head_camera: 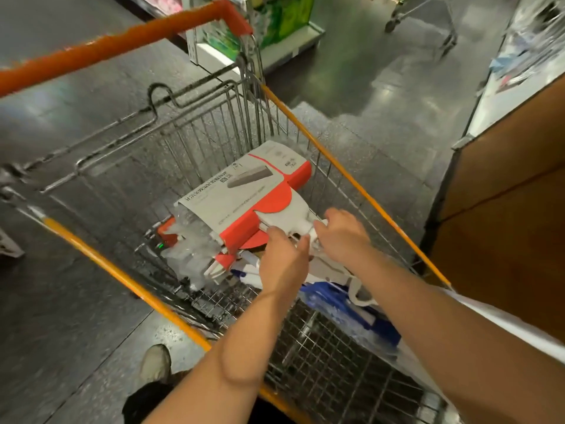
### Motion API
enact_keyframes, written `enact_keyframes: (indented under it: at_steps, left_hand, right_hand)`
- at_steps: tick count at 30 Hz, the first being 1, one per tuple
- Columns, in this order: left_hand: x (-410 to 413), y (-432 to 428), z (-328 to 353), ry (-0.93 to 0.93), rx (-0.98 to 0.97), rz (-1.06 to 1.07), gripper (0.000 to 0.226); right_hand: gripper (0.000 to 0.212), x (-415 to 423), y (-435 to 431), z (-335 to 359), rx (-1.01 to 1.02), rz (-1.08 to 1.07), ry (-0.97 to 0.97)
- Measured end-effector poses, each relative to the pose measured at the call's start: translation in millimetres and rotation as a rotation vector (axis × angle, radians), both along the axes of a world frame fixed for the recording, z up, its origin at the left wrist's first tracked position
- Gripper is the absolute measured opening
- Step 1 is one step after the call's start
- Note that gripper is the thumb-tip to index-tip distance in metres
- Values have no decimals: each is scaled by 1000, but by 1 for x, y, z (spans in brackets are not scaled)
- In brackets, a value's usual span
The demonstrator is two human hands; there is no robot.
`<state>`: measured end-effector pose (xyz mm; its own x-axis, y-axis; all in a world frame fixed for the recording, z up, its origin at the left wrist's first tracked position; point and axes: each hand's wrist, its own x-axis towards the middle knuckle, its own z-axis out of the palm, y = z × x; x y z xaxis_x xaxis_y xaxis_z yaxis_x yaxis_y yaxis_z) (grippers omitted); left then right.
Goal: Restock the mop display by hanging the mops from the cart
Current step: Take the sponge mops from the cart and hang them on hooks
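A wire shopping cart [336,166] with orange rim rails and an orange handle fills the view. Inside it lies a mop head [244,194] in a grey and red cardboard sleeve, tilted up toward the cart's far end. My left hand [284,258] grips the white neck of that mop at its near edge. My right hand [342,234] holds the same white neck from the right side, fingers curled over it. Under it lie more mop parts, some in clear plastic wrap [189,249], and a blue package [345,304].
A brown cardboard-coloured display side [504,209] stands close on the right. A green boxed stack on a low white base [275,29] is ahead, and another cart [425,16] stands farther back. My shoe [156,362] is on the dark glossy floor left of the cart.
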<state>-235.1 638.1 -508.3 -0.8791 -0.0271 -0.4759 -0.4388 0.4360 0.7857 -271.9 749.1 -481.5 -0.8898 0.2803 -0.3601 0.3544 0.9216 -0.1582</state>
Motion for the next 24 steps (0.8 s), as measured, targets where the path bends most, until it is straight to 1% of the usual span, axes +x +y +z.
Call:
enact_keyframes:
  at_steps: [2, 5, 7, 10, 13, 16, 20, 22, 24]
  left_hand:
    - [0, -1, -5, -56, 118, 97, 43]
    - [-1, -1, -12, -121, 263, 141, 48]
    - [0, 2, -15, -161, 353, 152, 44]
    - [1, 7, -20, -182, 498, 185, 39]
    - [0, 11, -22, -185, 566, 158, 34]
    - [1, 16, -23, -217, 697, 206, 29]
    - [4, 20, -23, -213, 769, 247, 9]
    - [5, 21, -23, -216, 809, 291, 10]
    - [7, 23, -22, -220, 835, 343, 21]
  right_hand:
    - [41, -3, 2, -4, -19, -15, -1]
    - [41, -9, 6, -3, -78, -32, -45]
    - [40, -12, 8, 1, -125, -19, -78]
    - [41, -13, 11, 0, -251, -40, -99]
    - [37, -13, 16, -1, -323, -48, -118]
    - [38, -15, 23, 4, -419, -58, -152]
    - [42, -18, 28, 1, -511, -103, -218]
    - [41, -18, 26, -2, -497, -91, -228]
    - [41, -16, 25, -5, -498, -105, -199]
